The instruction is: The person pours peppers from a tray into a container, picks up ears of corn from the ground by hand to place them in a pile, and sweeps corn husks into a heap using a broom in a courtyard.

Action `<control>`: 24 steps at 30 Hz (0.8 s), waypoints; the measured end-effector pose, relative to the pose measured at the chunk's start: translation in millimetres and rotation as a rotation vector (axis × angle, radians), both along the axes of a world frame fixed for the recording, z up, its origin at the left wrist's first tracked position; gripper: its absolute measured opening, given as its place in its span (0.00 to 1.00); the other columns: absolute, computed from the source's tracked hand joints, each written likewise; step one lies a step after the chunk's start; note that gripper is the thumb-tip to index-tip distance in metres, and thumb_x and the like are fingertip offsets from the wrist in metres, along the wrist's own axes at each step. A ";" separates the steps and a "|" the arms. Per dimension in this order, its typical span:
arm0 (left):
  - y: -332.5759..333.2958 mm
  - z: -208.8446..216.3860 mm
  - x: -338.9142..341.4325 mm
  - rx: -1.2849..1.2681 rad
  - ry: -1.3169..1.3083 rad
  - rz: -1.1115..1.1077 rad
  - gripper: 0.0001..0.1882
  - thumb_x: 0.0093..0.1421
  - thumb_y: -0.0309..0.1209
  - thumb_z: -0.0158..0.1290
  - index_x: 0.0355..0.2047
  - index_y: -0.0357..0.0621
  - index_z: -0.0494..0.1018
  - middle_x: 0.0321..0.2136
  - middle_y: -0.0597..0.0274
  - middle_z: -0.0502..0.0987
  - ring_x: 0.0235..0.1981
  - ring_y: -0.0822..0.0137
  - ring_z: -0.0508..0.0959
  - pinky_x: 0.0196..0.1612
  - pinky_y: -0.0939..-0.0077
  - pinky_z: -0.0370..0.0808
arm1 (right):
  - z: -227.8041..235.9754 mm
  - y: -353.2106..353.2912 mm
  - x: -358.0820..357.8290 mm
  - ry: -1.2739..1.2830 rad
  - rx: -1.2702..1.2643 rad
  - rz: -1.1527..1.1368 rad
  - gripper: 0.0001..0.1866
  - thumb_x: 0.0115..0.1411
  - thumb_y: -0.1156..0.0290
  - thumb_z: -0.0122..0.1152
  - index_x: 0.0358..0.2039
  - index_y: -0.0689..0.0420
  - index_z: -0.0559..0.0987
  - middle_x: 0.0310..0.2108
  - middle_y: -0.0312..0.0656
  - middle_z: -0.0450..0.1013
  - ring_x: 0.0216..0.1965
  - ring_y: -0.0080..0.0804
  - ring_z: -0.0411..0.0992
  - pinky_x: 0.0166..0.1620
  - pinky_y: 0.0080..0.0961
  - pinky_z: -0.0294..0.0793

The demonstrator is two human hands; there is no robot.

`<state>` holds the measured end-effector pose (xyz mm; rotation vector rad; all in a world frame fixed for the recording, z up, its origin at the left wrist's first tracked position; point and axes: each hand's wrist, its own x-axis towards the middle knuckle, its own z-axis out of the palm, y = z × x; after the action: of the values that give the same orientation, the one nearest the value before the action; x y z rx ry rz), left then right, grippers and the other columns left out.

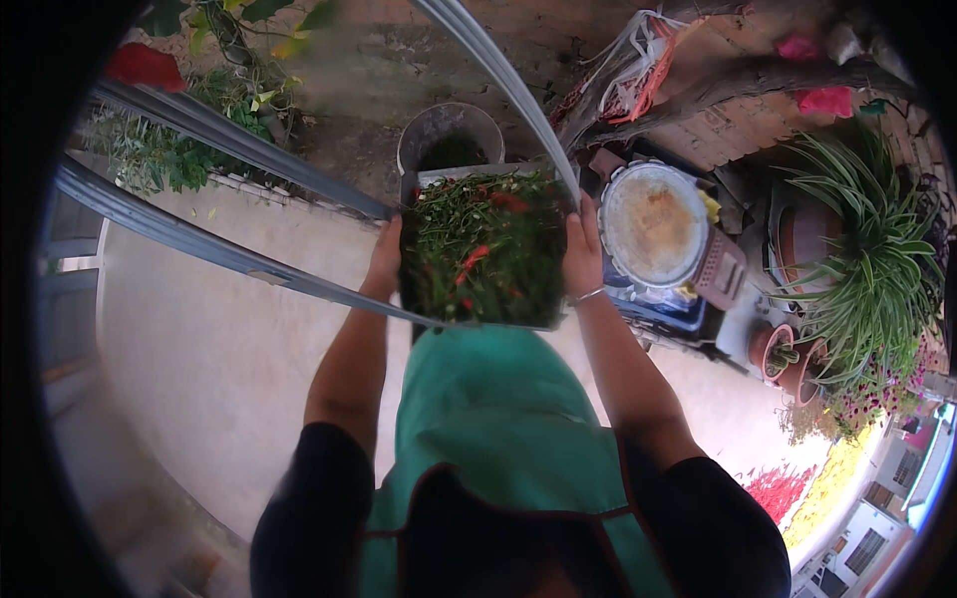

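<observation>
In front of my green apron, I hold a squarish tray (543,321) between both hands. It is heaped with cut green stems and leaves (439,234), with some red petals or pieces (474,261) among them. My left hand (385,261) grips the left side, its fingers partly hidden behind the wall. On the right side my right hand (583,249) is closed round the edge, a thin bracelet at its wrist. Just beyond the tray stands a round grey bucket (407,149) with dark green matter inside.
Grey metal bars (229,254) cross from the left, and another (508,70) curves overhead. To the right are a round stained lid (653,219), a brownish perforated plastic piece (720,267), potted plants (857,259) and a branch (718,90). Red and yellow petals (827,488) lie at lower right.
</observation>
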<state>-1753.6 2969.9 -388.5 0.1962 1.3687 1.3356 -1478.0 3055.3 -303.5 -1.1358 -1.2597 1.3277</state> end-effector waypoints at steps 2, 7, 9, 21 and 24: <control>18.6 -26.5 -8.1 -0.032 -0.152 0.004 0.24 0.58 0.48 0.40 0.49 0.47 0.62 0.41 0.61 0.69 0.42 0.67 0.67 0.45 0.74 0.64 | -17.8 21.6 -14.6 -0.061 -0.007 -0.036 0.20 0.61 0.70 0.41 0.54 0.57 0.60 0.43 0.30 0.62 0.41 0.16 0.57 0.47 0.09 0.53; 84.1 -112.0 -62.6 -0.142 -0.331 -0.025 0.24 0.58 0.50 0.40 0.48 0.47 0.63 0.39 0.62 0.70 0.37 0.67 0.70 0.40 0.75 0.68 | -87.1 89.2 -75.9 -0.208 -0.128 -0.050 0.21 0.61 0.69 0.41 0.54 0.57 0.60 0.43 0.33 0.63 0.43 0.18 0.58 0.48 0.11 0.53; 106.2 -144.7 -77.8 -0.098 -0.390 -0.045 0.28 0.57 0.52 0.40 0.48 0.44 0.64 0.39 0.61 0.71 0.38 0.66 0.72 0.42 0.73 0.69 | -122.8 114.9 -92.1 -0.200 -0.186 -0.044 0.21 0.61 0.66 0.41 0.55 0.57 0.59 0.44 0.35 0.64 0.44 0.20 0.59 0.48 0.13 0.54; 155.1 -221.6 -109.5 -0.388 -0.402 -0.114 0.41 0.51 0.61 0.42 0.57 0.44 0.52 0.54 0.54 0.59 0.52 0.57 0.62 0.54 0.63 0.58 | -231.5 223.8 -131.2 -0.608 -0.353 0.108 0.28 0.57 0.53 0.45 0.56 0.52 0.58 0.47 0.45 0.65 0.49 0.36 0.63 0.50 0.23 0.58; 163.2 -217.1 -111.0 -0.520 -0.401 -0.042 0.35 0.53 0.59 0.41 0.51 0.46 0.62 0.45 0.57 0.68 0.44 0.61 0.69 0.48 0.65 0.65 | -234.1 252.9 -152.9 -0.617 -0.360 0.180 0.29 0.56 0.52 0.46 0.55 0.52 0.59 0.47 0.48 0.65 0.50 0.38 0.62 0.49 0.25 0.59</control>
<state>-1864.6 3133.0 -605.6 -0.3741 1.3044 0.8829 -1630.9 3308.3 -537.7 -1.8168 -1.6270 1.4271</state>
